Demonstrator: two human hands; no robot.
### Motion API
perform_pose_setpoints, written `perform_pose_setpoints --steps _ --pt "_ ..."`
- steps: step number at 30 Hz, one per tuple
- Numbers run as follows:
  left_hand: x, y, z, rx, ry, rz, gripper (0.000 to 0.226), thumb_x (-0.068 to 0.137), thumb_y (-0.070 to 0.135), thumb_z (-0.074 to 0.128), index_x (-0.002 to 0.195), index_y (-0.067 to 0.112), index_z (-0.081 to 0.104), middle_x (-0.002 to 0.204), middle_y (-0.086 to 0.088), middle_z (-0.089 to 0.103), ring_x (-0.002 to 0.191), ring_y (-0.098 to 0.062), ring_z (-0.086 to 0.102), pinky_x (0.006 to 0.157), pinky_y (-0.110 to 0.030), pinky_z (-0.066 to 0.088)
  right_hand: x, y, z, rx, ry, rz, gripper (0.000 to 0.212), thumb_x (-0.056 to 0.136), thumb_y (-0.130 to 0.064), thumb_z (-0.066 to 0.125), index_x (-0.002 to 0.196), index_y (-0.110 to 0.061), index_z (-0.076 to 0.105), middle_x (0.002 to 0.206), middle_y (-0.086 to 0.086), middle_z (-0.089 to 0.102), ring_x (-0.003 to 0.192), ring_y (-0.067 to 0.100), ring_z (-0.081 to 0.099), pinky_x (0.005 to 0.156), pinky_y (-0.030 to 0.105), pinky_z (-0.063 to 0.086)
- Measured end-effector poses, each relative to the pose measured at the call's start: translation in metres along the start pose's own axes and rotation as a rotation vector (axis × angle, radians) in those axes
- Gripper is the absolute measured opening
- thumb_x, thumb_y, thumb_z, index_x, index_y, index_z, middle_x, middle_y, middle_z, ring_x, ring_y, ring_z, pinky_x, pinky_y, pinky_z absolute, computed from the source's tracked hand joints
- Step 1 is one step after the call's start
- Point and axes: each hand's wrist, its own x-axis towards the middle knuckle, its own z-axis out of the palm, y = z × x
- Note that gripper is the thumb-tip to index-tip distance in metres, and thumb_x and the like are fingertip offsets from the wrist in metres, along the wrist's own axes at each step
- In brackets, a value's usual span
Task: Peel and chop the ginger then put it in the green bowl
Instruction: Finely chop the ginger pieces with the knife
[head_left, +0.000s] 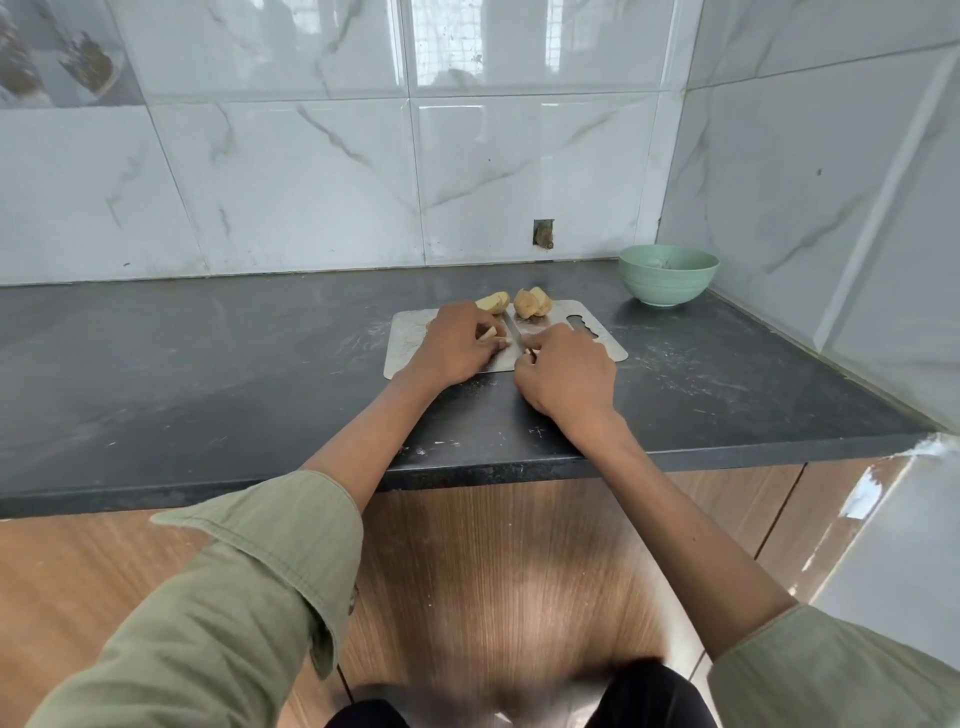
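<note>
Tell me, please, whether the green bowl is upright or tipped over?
Upright: the green bowl sits on its base on the counter, rim facing up.

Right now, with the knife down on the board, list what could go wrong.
1. The left hand pins a small ginger piece with its fingertips right beside the knife blade held by the right hand; a slip could nick a finger.
2. The metal cutting board lies on a smooth dark counter and might slide under pressure.
3. The green bowl stands apart in the corner, so chopped bits could drop in transfer.
</note>
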Motion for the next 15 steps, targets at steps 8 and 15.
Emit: perform_pose_setpoints --steps 8,15 --pt "-0.001 -0.005 -0.008 -0.147 -0.028 -0.075 0.028 0.081 0.032 0.086 0.105 0.019 0.079 0.092 0.009 0.072 0.080 0.003 0.063 0.065 -0.001 0.041 0.004 0.008 0.000 0.160 0.025 0.060 0.040 0.090 -0.031 0.057 0.126 -0.031 0.072 0.122 0.008 0.067 0.112 0.034 0.061 0.085 0.037 0.048" --pt "0.000 -0.019 -0.021 -0.248 -0.042 -0.094 0.020 0.073 0.019 0.092 0.090 0.022 0.083 0.084 0.012 0.079 0.082 -0.007 0.075 0.083 -0.029 0.060 0.008 0.011 0.002 0.214 0.008 0.092 0.045 0.088 -0.035 0.057 0.131 -0.035 0.069 0.123 0.007 0.068 0.111 0.031 0.063 0.085 0.037 0.049"
